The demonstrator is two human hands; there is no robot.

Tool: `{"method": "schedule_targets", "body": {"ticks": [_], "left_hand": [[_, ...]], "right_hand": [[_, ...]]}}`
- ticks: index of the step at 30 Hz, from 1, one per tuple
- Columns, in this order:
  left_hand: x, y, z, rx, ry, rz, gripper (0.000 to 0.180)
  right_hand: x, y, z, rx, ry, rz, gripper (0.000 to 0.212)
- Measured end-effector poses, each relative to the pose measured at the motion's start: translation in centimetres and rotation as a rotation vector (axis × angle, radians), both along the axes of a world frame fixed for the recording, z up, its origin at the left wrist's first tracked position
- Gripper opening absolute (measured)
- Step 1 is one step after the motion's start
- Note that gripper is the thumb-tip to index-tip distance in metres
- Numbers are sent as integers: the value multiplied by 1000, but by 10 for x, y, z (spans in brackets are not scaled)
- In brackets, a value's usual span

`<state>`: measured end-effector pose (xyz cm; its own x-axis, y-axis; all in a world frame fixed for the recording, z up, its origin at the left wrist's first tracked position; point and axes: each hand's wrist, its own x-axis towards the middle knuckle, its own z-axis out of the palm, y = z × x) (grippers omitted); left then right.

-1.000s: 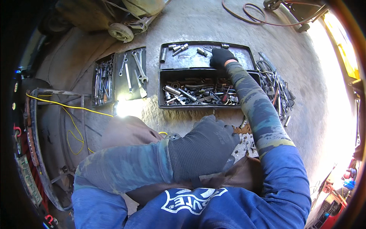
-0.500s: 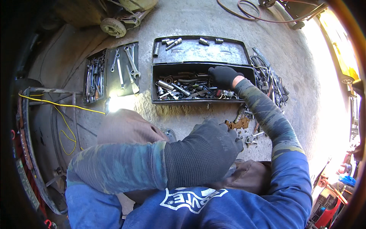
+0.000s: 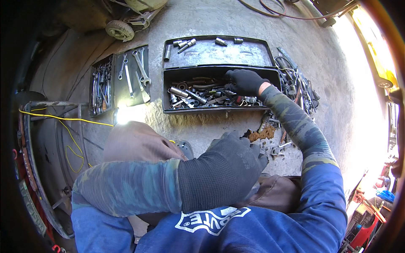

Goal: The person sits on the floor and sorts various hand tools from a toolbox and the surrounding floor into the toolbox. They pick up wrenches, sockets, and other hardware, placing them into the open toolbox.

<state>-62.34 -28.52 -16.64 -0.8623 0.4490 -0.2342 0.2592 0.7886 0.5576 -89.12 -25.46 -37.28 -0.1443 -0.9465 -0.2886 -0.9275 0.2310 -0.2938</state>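
Shiny wrenches (image 3: pixel 128 80) lie far left of the right hand. The black toolbox (image 3: pixel 198 109), with metal tools (image 3: pixel 179 92) inside, is under it. The left hand (image 3: pixel 232 166) is curled nearer the body. The right hand (image 3: pixel 244 82) has bent fingers. Gloves hide both grips; I can't tell what they hold. A messy tool pile (image 3: pixel 293 80) sits just right.

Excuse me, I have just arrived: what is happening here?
Someone's gloved right hand is in the toolbox, among loose tools. The gloved left hand is in front of the body. What either holds, if anything, I cannot tell. Sockets lie in the open lid; wrenches lie left of the toolbox.
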Motion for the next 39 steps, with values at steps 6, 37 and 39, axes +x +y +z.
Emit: {"method": "schedule_targets", "body": {"ticks": [6,37,39], "left_hand": [[0,-8,-1,-31,-38,5,51],[3,-30,-1,2,-23,87,55],[5,-34,-4,14,28,103,56]], "right_hand": [[21,-12,-52,18,210,-92,25],[-38,-124,-32,-184,181,-348,36],[-34,-133,-29,-182,108,-379,36]]}}
